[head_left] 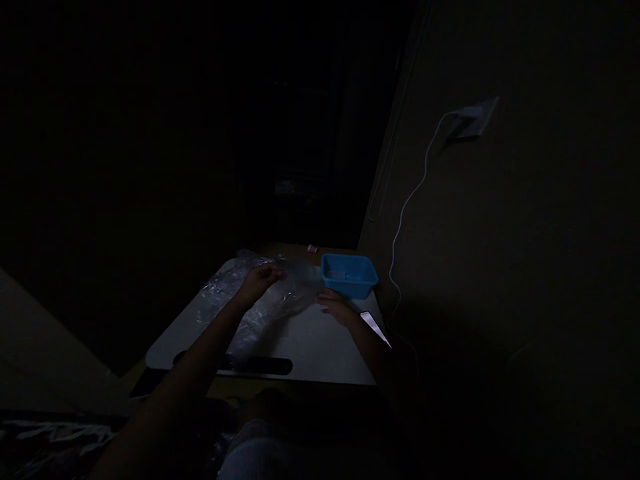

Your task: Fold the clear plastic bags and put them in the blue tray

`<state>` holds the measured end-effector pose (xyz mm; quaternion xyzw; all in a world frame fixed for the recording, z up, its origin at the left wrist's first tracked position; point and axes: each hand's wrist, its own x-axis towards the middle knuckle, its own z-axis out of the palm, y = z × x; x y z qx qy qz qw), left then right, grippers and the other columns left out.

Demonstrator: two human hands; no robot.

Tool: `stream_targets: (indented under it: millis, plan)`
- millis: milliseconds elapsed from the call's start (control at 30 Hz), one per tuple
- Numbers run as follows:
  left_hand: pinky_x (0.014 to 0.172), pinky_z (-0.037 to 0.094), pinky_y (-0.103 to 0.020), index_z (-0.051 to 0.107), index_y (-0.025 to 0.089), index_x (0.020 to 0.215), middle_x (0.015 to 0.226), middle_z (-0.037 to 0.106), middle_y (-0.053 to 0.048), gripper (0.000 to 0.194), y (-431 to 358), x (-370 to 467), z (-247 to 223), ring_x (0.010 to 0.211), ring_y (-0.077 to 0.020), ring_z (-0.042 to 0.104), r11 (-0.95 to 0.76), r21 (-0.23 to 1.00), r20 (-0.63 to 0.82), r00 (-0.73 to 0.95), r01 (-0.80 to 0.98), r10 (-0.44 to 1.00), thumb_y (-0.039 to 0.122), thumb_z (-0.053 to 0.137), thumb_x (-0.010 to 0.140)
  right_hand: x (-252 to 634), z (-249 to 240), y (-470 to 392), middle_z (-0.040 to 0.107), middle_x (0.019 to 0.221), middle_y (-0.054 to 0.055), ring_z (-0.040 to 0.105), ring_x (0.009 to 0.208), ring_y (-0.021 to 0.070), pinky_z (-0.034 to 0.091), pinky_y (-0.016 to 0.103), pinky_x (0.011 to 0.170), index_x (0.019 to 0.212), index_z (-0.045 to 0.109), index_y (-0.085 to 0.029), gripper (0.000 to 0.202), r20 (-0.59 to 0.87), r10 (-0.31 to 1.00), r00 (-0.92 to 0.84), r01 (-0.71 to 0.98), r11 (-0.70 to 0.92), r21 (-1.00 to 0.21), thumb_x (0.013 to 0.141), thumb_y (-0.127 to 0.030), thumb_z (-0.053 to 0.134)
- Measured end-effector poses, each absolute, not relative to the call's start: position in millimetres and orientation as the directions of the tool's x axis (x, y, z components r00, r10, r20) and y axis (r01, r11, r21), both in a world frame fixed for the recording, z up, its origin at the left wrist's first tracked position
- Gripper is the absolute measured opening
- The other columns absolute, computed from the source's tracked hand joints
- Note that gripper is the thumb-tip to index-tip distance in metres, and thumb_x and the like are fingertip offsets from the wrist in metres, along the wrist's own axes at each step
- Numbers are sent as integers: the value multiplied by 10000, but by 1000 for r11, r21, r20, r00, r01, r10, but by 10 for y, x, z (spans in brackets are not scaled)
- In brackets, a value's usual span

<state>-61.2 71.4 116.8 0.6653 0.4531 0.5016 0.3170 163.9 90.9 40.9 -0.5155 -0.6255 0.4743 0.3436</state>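
Observation:
Clear crinkled plastic (253, 320), which looks like thin bags or film, spreads over the left and middle of a small white table (320, 353). My left hand (261, 279) is above it, with the fingers closed in a pinch at the plastic's upper part. My right hand (336, 307) lies low on the right, fingers stretched out and apart, close to the plastic's right edge. Just beyond that hand stands a blue plastic basket (353, 288). Its contents are too dark to make out.
A phone with a lit screen (375, 328) lies at the table's right edge, by my right forearm. A white cable (400, 227) hangs from a wall socket (475, 119). Behind the table is a small red and white item (313, 249). The room is very dark.

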Motion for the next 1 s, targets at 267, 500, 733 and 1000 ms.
stream_targets:
  millis: [267, 500, 733, 1000]
  plan:
    - [590, 423, -262, 589, 136, 863, 643, 592, 10, 440, 655, -517, 1078, 602, -130, 542, -160, 964, 125, 169, 211, 978, 422, 664, 538, 1680, 696, 960, 642, 784, 51, 605, 753, 151, 454, 243, 636, 843, 583, -157, 269, 42, 975, -220, -81, 24, -996, 669, -359, 614]
    - [555, 402, -240, 587, 146, 589, 563, 569, 16, 313, 739, -517, 953, 579, -129, 525, -266, 841, 107, 337, 471, 935, 454, 627, 550, 1948, 920, 957, 605, 582, 1, 579, 606, 133, 434, 247, 593, 632, 610, -143, 257, 111, 978, -177, 5, 113, -994, 543, -366, 702]
    - [685, 416, -284, 583, 165, 608, 666, 581, -13, 210, 1035, -357, 1143, 706, -175, 537, -414, 589, 276, 309, 694, 910, 367, 629, 580, 2167, 1548, 971, 631, 685, 6, 573, 740, 148, 425, 270, 694, 663, 637, -157, 181, 284, 954, -93, 105, 293, -950, 608, -327, 665]
    - [750, 457, -327, 537, 155, 994, 978, 535, -73, 322, 744, -399, 692, 818, -177, 539, -517, 416, 568, 230, 748, 790, 172, 459, 682, 2239, 1021, 323, 661, 805, 42, 579, 825, 145, 421, 308, 785, 741, 662, -186, 151, 704, 540, -461, 386, 836, -390, 779, -238, 526]
